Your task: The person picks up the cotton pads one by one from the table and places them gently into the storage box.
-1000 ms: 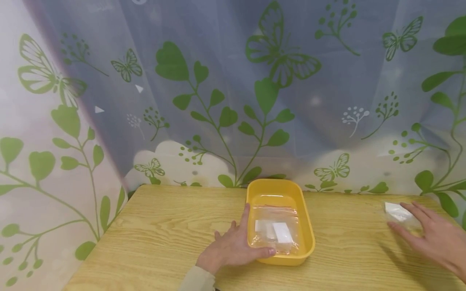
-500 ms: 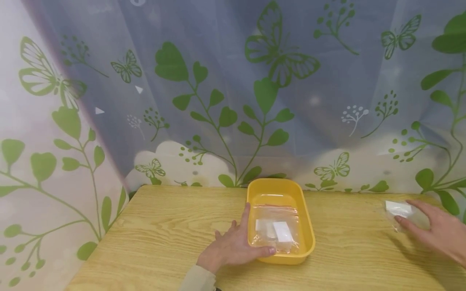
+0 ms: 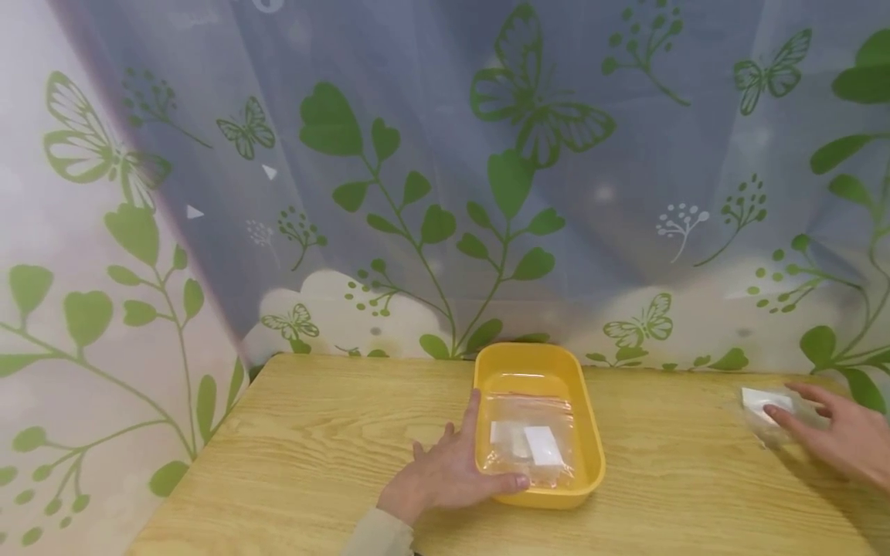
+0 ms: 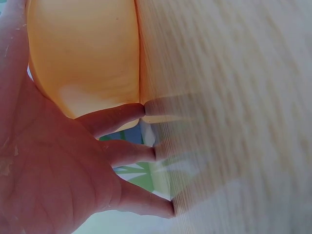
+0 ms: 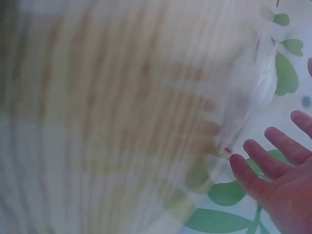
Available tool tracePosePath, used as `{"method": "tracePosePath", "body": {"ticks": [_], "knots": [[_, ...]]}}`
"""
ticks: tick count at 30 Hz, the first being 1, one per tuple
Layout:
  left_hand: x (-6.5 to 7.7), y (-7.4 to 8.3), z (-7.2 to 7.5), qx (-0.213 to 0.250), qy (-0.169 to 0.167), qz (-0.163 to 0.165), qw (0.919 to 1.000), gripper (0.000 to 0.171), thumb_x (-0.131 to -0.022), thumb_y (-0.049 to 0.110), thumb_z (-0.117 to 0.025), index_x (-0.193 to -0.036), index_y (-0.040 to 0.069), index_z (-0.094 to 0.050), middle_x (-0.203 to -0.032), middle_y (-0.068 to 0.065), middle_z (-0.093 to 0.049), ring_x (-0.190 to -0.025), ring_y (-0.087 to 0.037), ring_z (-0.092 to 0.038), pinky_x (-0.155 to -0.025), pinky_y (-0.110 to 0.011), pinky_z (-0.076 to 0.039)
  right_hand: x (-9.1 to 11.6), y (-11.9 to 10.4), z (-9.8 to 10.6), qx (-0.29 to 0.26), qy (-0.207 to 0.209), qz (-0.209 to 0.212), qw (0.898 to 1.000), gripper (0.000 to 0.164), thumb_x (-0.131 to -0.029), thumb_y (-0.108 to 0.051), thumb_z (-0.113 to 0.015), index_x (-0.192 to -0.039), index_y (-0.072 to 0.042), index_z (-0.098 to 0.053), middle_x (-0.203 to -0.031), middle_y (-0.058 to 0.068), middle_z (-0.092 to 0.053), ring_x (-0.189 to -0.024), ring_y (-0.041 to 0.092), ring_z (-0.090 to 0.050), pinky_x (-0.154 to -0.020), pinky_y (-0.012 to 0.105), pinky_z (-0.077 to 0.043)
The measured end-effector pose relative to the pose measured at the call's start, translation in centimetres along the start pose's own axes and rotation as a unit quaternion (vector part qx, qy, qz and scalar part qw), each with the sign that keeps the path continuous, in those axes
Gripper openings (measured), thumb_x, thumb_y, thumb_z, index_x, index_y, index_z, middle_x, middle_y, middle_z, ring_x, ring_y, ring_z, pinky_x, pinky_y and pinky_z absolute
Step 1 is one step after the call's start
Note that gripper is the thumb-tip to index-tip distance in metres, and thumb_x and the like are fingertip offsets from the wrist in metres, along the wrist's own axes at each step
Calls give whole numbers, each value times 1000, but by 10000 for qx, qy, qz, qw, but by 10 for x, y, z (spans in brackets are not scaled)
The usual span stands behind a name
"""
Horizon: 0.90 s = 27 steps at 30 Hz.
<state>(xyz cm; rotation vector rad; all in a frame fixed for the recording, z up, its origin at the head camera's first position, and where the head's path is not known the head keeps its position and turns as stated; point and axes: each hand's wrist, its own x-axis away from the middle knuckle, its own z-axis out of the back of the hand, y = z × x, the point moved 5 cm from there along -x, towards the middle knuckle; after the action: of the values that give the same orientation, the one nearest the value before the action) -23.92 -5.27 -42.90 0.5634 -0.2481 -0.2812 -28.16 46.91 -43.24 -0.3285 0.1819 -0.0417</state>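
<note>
In the head view my left hand (image 3: 445,467) rests against the left side of a yellow plastic tray (image 3: 591,455), its thumb over the near corner of the rim. The left wrist view has its other fingers straight and spread, fingertips down at the wooden table. Inside the tray lie clear zip bags (image 3: 528,405) with red seal lines and white labels. At the far right my right hand (image 3: 844,432) is by another clear bag (image 3: 768,421) with a white label, its thumb overlapping the bag. Its fingers look straight and spread in the right wrist view.
The wood-grain table (image 3: 334,432) ends at the back against a hanging curtain (image 3: 417,154) printed with butterflies and green leaves. A paler stretch of printed cloth (image 3: 42,232) hangs on the left.
My right hand has shifted a little to the right, its thumb now farther back over the bag. The bag has barely moved. My left hand and the tray stay as they were.
</note>
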Motion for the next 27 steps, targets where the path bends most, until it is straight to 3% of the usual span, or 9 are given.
{"method": "tracePosePath", "body": {"ticks": [6,12,17,23,27], "knots": [[2,-2,-3,15,-28,32,10000,132,-77,84,-65,-164,26,17,-153,-22,-52,-151,-49,-32,-109,-88,-10,-3,13,-8,-71,-280,-28,9996,80,-101,-54,-56,-138,16,-45,-134,50,-43,-105,64,-60,-74,64,-52],[1,-1,-3,-10,-8,13,10000,131,-77,85,-63,-164,27,17,-152,-22,-52,-151,-49,-32,-109,-88,-11,-5,13,-11,132,-310,149,9993,78,-99,-53,-62,-128,19,-55,-113,44,-64,-95,56,-66,-71,59,-55],[1,1,-2,-46,-8,-19,10000,131,-78,84,-63,-164,26,16,-153,-22,-51,-151,-49,-32,-109,-87,-11,-3,12,-11,189,-196,218,9994,68,-97,-52,-66,-121,12,-66,-107,41,-67,-92,54,-65,-69,56,-54],[-1,1,-1,-59,19,-55,10000,130,-79,84,-62,-164,27,17,-153,-21,-52,-151,-48,-31,-108,-88,-11,-3,8,-8,155,-90,354,9992,57,-97,-48,-68,-119,4,-72,-118,44,-62,-101,61,-60,-73,62,-52],[-2,0,-1,-44,30,-42,10000,130,-78,85,-62,-164,27,17,-153,-22,-52,-152,-48,-31,-109,-88,-10,-1,4,-7,55,58,507,9987,49,-94,-42,-73,-113,2,-75,-115,41,-66,-101,63,-60,-73,63,-52]]}}
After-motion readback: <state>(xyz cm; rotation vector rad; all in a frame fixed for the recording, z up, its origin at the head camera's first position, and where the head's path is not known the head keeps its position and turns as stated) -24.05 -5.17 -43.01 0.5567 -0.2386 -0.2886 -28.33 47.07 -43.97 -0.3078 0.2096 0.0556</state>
